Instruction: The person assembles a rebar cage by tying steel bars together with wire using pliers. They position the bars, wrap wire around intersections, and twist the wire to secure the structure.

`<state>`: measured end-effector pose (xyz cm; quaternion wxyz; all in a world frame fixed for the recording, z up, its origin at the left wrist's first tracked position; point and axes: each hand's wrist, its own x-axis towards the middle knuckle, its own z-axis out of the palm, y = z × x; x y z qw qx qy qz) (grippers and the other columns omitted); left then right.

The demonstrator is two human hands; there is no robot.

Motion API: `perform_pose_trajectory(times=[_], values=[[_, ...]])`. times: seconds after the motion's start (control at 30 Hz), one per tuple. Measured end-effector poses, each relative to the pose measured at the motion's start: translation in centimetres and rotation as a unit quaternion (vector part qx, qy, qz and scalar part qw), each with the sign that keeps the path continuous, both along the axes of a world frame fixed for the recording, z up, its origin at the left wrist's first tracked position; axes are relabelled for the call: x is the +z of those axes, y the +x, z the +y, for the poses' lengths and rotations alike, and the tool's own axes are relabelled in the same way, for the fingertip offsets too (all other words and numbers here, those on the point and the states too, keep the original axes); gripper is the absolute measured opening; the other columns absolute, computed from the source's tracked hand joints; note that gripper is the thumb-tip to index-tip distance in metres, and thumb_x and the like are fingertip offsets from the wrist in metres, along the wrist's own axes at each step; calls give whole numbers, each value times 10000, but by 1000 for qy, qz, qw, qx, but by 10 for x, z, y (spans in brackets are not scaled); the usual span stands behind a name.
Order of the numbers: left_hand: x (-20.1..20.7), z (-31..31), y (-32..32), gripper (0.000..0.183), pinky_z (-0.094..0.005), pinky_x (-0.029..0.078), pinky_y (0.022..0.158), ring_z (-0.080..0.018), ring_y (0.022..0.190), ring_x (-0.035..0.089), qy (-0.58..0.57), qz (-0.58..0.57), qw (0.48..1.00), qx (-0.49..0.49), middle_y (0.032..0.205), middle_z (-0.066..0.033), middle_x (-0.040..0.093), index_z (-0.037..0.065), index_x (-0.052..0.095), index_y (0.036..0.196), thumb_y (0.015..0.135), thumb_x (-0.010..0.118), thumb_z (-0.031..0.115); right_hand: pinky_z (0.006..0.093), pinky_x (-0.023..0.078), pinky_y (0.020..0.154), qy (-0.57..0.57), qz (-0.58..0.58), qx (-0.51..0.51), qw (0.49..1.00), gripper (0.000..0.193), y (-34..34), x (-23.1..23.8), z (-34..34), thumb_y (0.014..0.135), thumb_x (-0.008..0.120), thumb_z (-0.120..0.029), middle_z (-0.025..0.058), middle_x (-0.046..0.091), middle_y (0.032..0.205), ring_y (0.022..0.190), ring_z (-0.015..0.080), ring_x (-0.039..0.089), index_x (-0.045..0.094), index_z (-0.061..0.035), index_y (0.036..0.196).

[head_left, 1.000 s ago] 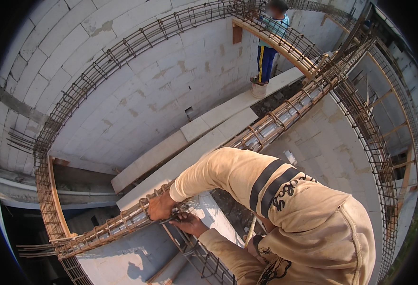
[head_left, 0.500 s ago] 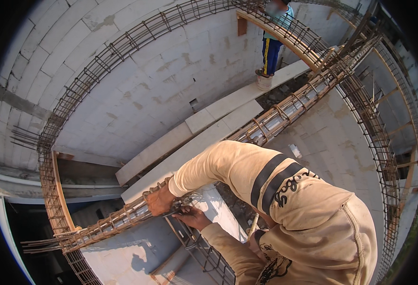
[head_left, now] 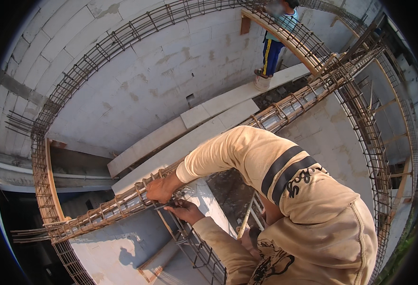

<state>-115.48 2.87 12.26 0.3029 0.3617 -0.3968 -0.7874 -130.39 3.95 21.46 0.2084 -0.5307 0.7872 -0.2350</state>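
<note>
My right hand is closed against a rusty rebar cage that runs along the top of a wall, its forearm reaching over from the right in a beige sleeve. What it grips is hidden under the fingers. Just below and right of it, my left hand is closed, fingers pinched at the joint where a second rebar cage meets the first and slants down to the lower right. Dark metal bits show between the two hands, too small to name.
Another person stands on a bucket at the back. Pale planks lie below along the block wall. More rebar cages curve to the right. Bar ends jut out at the left, beside a dark opening.
The view has shifted slightly, so the cages and planks sit a little further left. Both my hands stay at the same joint, and the right has tilted slightly.
</note>
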Motion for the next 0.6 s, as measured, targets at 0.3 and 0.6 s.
perform_pose_trajectory(times=[0.3, 0.6], values=[[7, -1, -5, 329, -199, 431, 629, -62, 723, 467, 223, 47, 970, 81, 835, 34, 508, 104, 572, 1129, 1024, 661, 403, 433, 576, 885, -5, -134, -54, 989, 316, 3, -11, 20, 736, 761, -146, 199, 766, 983, 974, 348, 741, 788, -41, 1033], [20, 16, 10, 270, -276, 522, 790, -146, 926, 597, 140, 16, 982, 124, 1096, -65, 606, -3, 567, 1262, 1005, 631, 50, 429, 561, 853, 0, -91, -41, 995, 284, 7, -4, 28, 855, 746, -166, 160, 766, 1011, 915, 297, 733, 767, -51, 1114]])
